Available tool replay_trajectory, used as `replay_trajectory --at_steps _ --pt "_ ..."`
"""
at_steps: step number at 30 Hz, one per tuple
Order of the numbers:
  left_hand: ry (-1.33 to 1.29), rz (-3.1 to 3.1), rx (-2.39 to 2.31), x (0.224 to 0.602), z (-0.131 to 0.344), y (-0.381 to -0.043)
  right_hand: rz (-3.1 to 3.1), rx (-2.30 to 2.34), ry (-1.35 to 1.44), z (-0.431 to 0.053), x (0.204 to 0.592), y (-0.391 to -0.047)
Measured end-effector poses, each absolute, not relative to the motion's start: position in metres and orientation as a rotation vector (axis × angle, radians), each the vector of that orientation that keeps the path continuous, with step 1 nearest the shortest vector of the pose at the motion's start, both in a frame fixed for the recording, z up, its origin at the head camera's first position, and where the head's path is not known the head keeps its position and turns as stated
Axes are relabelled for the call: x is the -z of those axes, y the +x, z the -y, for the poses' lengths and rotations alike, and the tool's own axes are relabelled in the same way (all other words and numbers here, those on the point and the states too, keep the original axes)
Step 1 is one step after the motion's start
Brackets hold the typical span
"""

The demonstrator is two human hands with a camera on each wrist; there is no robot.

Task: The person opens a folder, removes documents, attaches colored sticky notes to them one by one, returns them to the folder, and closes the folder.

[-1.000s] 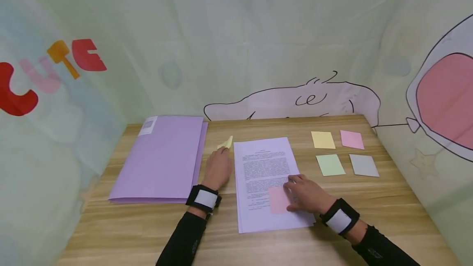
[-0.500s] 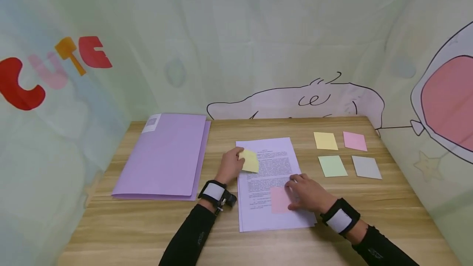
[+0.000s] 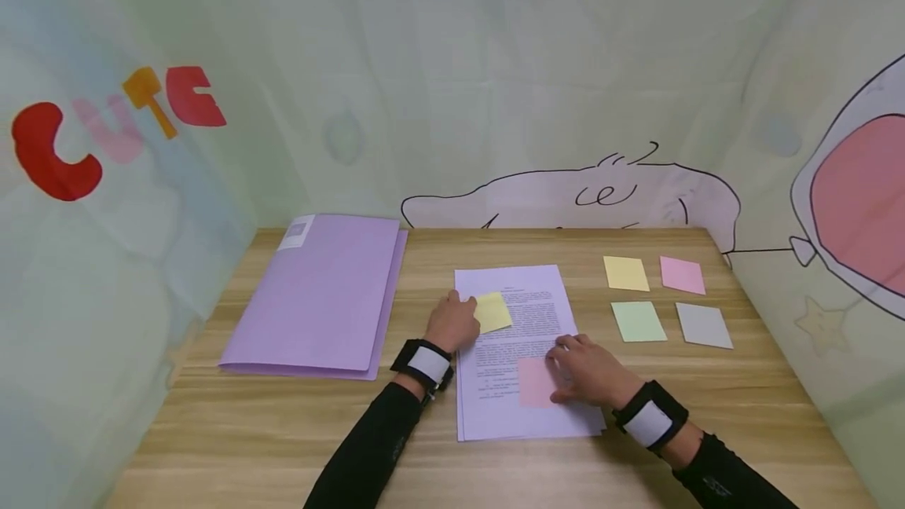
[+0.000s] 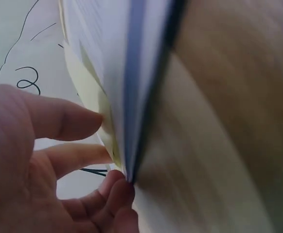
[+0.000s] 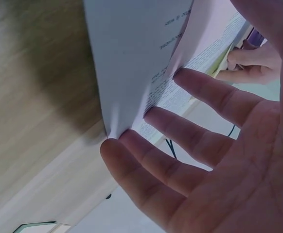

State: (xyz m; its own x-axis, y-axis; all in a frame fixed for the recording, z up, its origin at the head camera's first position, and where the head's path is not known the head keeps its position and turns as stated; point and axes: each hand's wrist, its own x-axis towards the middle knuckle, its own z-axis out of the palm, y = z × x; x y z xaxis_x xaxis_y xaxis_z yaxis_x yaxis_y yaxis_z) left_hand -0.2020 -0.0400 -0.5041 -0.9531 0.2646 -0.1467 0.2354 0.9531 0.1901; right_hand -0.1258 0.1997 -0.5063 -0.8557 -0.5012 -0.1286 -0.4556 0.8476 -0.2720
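Sheets of printed paper [image 3: 488, 419] lie stacked in the middle of the table. My left hand [image 3: 452, 324] is at the stack's upper left, its thumb and forefinger pinching the left edge of a yellow sticky note [image 3: 495, 313] over the printed text. In the left wrist view the thumb and fingertips meet the yellow note [image 4: 85, 80] at the paper's edge. My right hand [image 3: 592, 371] rests its spread fingertips on the right side of the sheets, partly covering a pink sticky note [image 3: 535, 383] there. The right wrist view shows these fingers [image 5: 207, 92] extended against the page, gripping nothing.
A purple folder [image 3: 318, 297] lies to the left of the papers. On the right are yellow [image 3: 626, 273], pink [image 3: 682, 276], green [image 3: 639, 322] and grey [image 3: 704, 326] sticky notes on the wooden table [image 3: 283, 446]. A printed cloth [image 3: 452, 85] hangs behind.
My left hand has lifted the yellow sticky note from the table beside the folder and carried it right onto the printed page, where it now lies flatter. The right hand has stayed put.
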Motion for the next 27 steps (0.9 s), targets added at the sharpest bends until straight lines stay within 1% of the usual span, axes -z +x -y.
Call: replay_trajectory --at_steps 4,8,14,27 --pt "0.492 -2.978 -0.030 0.506 0.035 -0.204 -2.837 0.335 -0.737 -0.200 0.506 -0.127" --pt "0.534 -2.971 0.123 0.509 0.026 -0.206 -2.844 0.327 -0.739 -0.202 0.508 -0.128" --pt "0.518 -2.937 0.285 0.506 0.009 -0.207 -2.845 0.312 -0.736 -0.203 0.510 -0.129" --pt "0.424 -2.876 0.335 0.500 -0.011 -0.212 -2.826 0.331 -0.742 -0.199 0.510 -0.127"
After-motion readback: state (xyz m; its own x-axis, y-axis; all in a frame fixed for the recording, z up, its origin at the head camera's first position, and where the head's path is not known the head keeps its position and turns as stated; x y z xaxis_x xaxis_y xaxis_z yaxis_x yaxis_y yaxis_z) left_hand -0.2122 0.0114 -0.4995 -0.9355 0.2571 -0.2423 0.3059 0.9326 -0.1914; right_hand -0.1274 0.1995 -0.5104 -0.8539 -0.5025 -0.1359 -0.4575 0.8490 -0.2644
